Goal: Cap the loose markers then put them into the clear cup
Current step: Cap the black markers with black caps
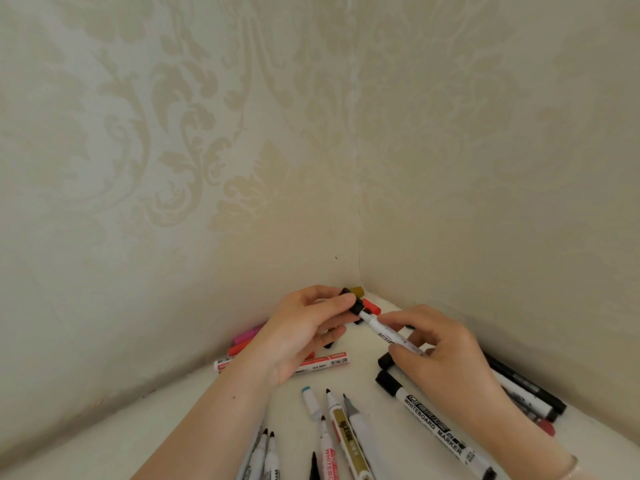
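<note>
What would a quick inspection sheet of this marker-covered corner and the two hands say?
Surface: white tabletop in a wall corner.
Job's things: white marker held in the air; black cap at its tip; uncapped markers near the front edge; capped whiteboard marker; clear cup not seen.
Clutter: red marker lying under the left wrist; loose caps in the corner.
Hands: left hand pinches the cap; right hand grips the white marker.
Cables: nothing seen.
Surroundings: patterned wallpaper.

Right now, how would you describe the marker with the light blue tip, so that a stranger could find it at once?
Start at the white table set in the corner of the wallpapered walls, then look at the row of uncapped markers near its front edge, below the left hand. The short white marker with the light blue tip lies leftmost in the upper group. Its neighbours have dark tips; only this one is blue.
</note>
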### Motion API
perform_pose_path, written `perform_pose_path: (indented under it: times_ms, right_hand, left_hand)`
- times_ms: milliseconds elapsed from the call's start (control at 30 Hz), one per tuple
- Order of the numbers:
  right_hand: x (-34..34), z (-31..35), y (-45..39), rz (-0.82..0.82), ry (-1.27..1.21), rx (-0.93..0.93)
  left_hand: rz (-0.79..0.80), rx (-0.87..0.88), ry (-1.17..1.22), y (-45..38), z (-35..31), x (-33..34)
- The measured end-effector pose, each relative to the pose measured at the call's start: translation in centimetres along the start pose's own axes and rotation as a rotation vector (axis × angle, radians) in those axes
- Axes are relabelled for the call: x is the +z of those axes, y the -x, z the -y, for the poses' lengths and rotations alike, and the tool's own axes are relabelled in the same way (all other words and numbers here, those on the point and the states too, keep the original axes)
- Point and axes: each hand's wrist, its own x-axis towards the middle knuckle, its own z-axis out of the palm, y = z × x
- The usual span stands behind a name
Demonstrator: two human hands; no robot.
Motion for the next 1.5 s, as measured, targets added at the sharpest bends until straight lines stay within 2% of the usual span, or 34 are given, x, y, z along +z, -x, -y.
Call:
perform_pose_path:
  times_ms: [133,467,600,767,867,933,1067,1133,1333,1500]
  right_hand:
    - [0.2,-0.1,0.1,0.001,0.035,-0.034]
    - [0.5,0.1,0.2,-0.137,0.014,-0.028]
    - [0.6,0.1,0.2,-0.142,-0.009,0.04]
    - [0.5,0.5,0.0,-0.093,-0.23,0.23]
    - [0.1,1.0,-0.2,-0.045,-0.281,0.289]
    - [-0.2,0.9,-0.6,-0.014,-0.192,0.282]
    - [-1.4,-0.5,-0.9,0.077,0.381,0.251]
    - [-1.5,-1.0,-0.6,0.159,0.551,0.246]
    - [-0.8,-1.2,-0.3,0.3,0.738,0.183]
    - [-0.3,-1.0,0.2,0.388,0.859,0.154]
  left_hand:
    - [-0.044,0.075,-0.244,0.4,0.1,0.6]
    - [0.089,0.081,-0.218,0.4,0.9,1.1]
    - [0.104,0.098,-0.309,0.4,1.4,1.2]
    - [0.123,0.089,-0.354,0.2,1.9,0.9]
    - [0.137,0.075,-0.35,0.0,2.0,0.8]
    - [0.124,0.063,-0.389,0.0,1.9,1.0]
    - [-0.091,0.072,-0.599,-0.7,1.2,-0.4]
    - [-0.144,0.114,-0.712,-0.8,0.4,-1.6]
    - [-0.044,0.129,-0.956,-0.3,-1.2,-3.6]
    - [-0.007,0.09,-1.02,-0.4,-0.7,-3.8]
